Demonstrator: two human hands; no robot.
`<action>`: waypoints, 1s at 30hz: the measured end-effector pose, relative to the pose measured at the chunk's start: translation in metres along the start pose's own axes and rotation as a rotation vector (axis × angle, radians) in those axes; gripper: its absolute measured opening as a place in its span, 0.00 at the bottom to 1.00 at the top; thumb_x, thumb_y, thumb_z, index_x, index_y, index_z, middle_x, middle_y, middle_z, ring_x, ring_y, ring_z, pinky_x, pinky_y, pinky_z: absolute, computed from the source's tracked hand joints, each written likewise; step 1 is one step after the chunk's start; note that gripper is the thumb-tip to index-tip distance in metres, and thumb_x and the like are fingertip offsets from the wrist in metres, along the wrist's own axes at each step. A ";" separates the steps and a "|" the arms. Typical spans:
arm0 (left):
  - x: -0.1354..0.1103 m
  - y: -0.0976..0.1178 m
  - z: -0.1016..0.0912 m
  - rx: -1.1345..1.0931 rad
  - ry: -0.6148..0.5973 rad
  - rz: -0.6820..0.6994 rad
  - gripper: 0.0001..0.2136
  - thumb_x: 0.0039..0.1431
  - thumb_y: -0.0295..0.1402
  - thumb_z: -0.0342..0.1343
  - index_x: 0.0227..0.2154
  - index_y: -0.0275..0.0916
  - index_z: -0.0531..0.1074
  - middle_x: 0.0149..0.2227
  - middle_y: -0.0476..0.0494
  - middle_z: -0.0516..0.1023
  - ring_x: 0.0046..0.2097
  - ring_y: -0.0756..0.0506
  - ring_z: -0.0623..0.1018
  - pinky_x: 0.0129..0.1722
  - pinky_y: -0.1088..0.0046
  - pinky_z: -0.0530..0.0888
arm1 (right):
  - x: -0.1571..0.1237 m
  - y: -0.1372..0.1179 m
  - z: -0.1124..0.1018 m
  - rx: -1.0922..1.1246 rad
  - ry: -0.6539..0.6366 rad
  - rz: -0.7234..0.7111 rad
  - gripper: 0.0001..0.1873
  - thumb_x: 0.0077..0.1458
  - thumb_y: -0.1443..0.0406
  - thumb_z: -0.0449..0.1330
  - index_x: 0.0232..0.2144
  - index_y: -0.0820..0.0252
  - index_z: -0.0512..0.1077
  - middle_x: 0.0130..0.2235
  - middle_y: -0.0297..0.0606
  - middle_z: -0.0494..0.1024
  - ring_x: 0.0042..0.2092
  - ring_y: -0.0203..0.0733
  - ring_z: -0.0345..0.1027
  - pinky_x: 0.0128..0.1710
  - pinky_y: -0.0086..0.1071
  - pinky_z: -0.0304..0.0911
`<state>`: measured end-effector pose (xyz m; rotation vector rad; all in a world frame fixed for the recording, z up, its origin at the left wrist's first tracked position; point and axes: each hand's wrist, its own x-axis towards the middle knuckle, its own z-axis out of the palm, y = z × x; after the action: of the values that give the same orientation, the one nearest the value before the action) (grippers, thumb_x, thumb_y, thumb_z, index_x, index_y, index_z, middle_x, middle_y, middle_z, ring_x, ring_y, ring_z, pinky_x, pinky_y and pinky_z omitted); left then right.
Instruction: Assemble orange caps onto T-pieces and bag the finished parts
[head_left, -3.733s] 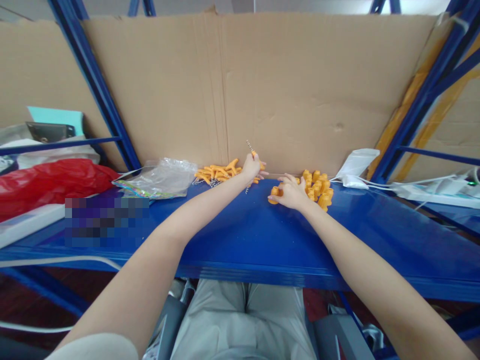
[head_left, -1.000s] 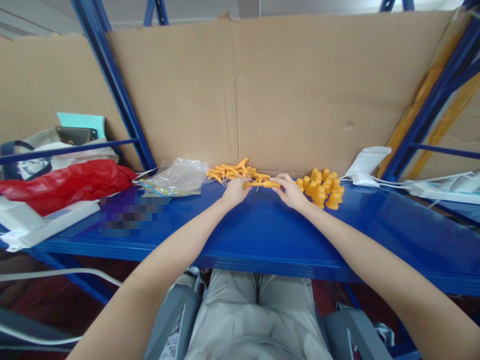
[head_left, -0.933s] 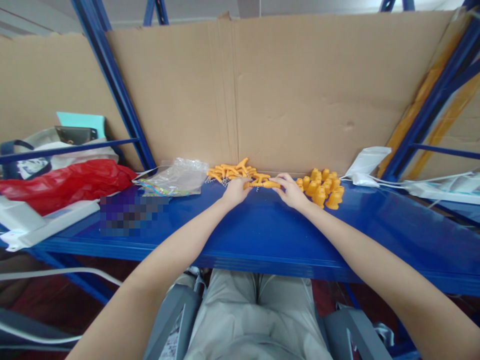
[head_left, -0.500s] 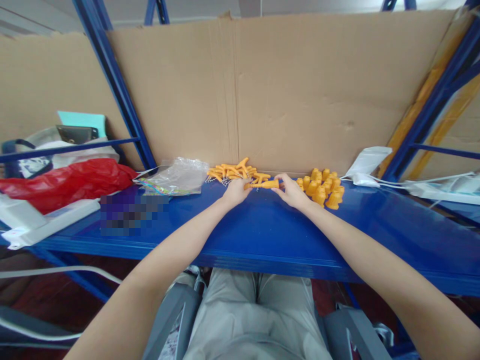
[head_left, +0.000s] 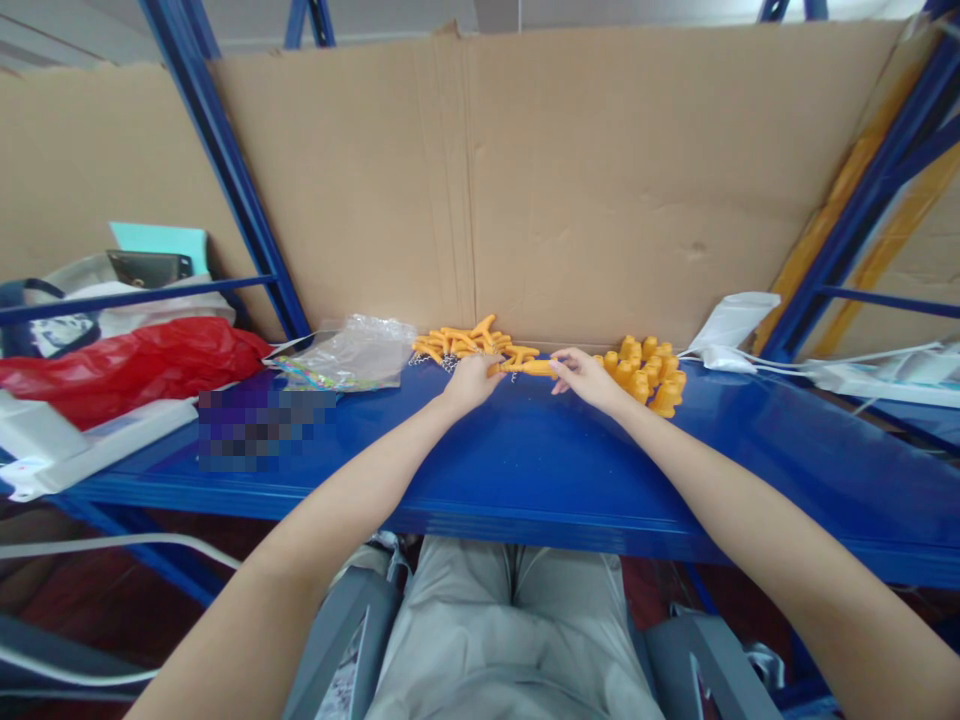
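Between my two hands lies an orange plastic piece, held level just above the blue shelf. My left hand is closed around its left end. At its right end, the fingers of my right hand are pinched on it. Behind my left hand is a pile of orange branched pieces with small metal chains. Close by my right hand stand several orange cup-shaped pieces in a cluster.
A clear plastic bag lies left of the pile on the blue shelf. A red plastic bag and a white power strip are at the far left. White cables run along the right. Cardboard walls the back.
My right-hand fingers have shifted slightly on the right end of the orange piece. The left hand keeps its hold in nearly the same place.
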<state>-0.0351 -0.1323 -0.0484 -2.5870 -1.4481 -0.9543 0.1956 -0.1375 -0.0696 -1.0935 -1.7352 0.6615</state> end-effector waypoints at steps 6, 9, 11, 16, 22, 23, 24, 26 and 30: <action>0.001 -0.004 0.003 0.001 0.016 0.010 0.14 0.59 0.27 0.58 0.48 0.36 0.78 0.48 0.37 0.82 0.51 0.40 0.80 0.56 0.59 0.73 | -0.005 -0.008 0.001 0.126 -0.032 0.110 0.14 0.58 0.59 0.62 0.44 0.56 0.66 0.28 0.29 0.74 0.22 0.34 0.72 0.24 0.28 0.72; 0.002 -0.005 0.003 0.016 0.021 0.021 0.14 0.59 0.28 0.58 0.47 0.36 0.78 0.47 0.37 0.82 0.50 0.39 0.80 0.56 0.59 0.73 | -0.007 -0.009 -0.003 0.198 -0.072 0.096 0.19 0.52 0.64 0.68 0.44 0.55 0.66 0.28 0.25 0.73 0.22 0.32 0.72 0.23 0.26 0.70; 0.002 -0.006 0.003 0.016 0.029 0.032 0.13 0.59 0.28 0.58 0.47 0.37 0.78 0.46 0.38 0.82 0.49 0.40 0.81 0.55 0.59 0.74 | -0.008 -0.010 -0.005 0.213 -0.077 0.114 0.17 0.52 0.64 0.68 0.41 0.56 0.66 0.26 0.26 0.74 0.21 0.31 0.71 0.22 0.25 0.69; 0.002 -0.006 0.004 0.005 0.051 0.053 0.13 0.58 0.28 0.58 0.46 0.37 0.79 0.45 0.39 0.83 0.48 0.40 0.81 0.54 0.59 0.75 | -0.011 -0.021 -0.006 0.192 -0.097 0.186 0.10 0.59 0.61 0.64 0.36 0.59 0.66 0.21 0.30 0.75 0.18 0.32 0.68 0.19 0.23 0.63; 0.002 -0.006 0.004 0.001 0.058 0.062 0.13 0.58 0.28 0.58 0.46 0.36 0.78 0.46 0.38 0.82 0.49 0.40 0.81 0.55 0.59 0.74 | -0.012 -0.035 0.003 0.164 -0.046 0.308 0.19 0.68 0.58 0.51 0.26 0.60 0.64 0.17 0.33 0.73 0.16 0.30 0.66 0.17 0.21 0.58; 0.002 -0.006 0.004 0.002 0.057 0.062 0.13 0.58 0.28 0.58 0.47 0.36 0.78 0.46 0.38 0.82 0.49 0.40 0.81 0.55 0.59 0.74 | -0.012 -0.036 0.005 0.155 -0.036 0.328 0.21 0.68 0.57 0.50 0.24 0.60 0.64 0.16 0.34 0.72 0.15 0.30 0.65 0.17 0.21 0.57; 0.002 -0.006 0.004 0.006 0.055 0.060 0.13 0.58 0.28 0.58 0.47 0.36 0.78 0.46 0.38 0.82 0.49 0.40 0.81 0.55 0.59 0.74 | -0.012 -0.036 0.005 0.148 -0.028 0.344 0.22 0.69 0.57 0.49 0.24 0.61 0.64 0.16 0.34 0.72 0.15 0.30 0.65 0.16 0.21 0.57; 0.002 -0.005 0.004 0.016 0.047 0.054 0.13 0.59 0.28 0.58 0.47 0.35 0.78 0.45 0.37 0.82 0.48 0.40 0.81 0.54 0.58 0.75 | -0.012 -0.037 0.006 0.151 -0.017 0.360 0.20 0.69 0.57 0.49 0.26 0.61 0.65 0.18 0.34 0.73 0.15 0.30 0.66 0.16 0.21 0.57; 0.003 -0.003 0.003 -0.001 0.044 0.057 0.13 0.59 0.27 0.58 0.46 0.36 0.78 0.45 0.39 0.83 0.48 0.40 0.81 0.54 0.59 0.75 | -0.014 -0.037 0.004 0.224 -0.054 0.337 0.06 0.66 0.62 0.55 0.38 0.59 0.66 0.26 0.32 0.78 0.20 0.32 0.71 0.20 0.22 0.62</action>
<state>-0.0349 -0.1273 -0.0504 -2.5758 -1.3562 -0.9987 0.1802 -0.1665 -0.0474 -1.2275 -1.4898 1.0751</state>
